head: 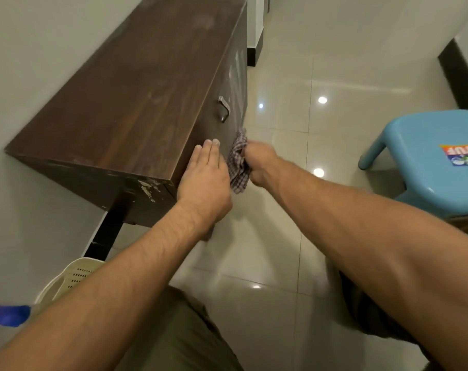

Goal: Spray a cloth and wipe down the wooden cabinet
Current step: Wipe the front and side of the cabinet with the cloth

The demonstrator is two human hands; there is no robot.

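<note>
Two bare forearms reach forward | left hand (204, 180) flat, fingers (210, 149) straight, against wooden cabinet (131, 95) front at near corner | right hand (259, 163) fist-closed on checked cloth (238, 162), pressed to cabinet front below metal handle (224, 108) | blue stool (428, 159) right

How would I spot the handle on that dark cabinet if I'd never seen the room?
Find the long dark brown wooden cabinet against the pale wall. On its front face, which looks onto the glossy tiled floor, just below the top edge, sits a small silver metal bar handle. It is the only shiny fitting there, just beyond the checked cloth.
</note>
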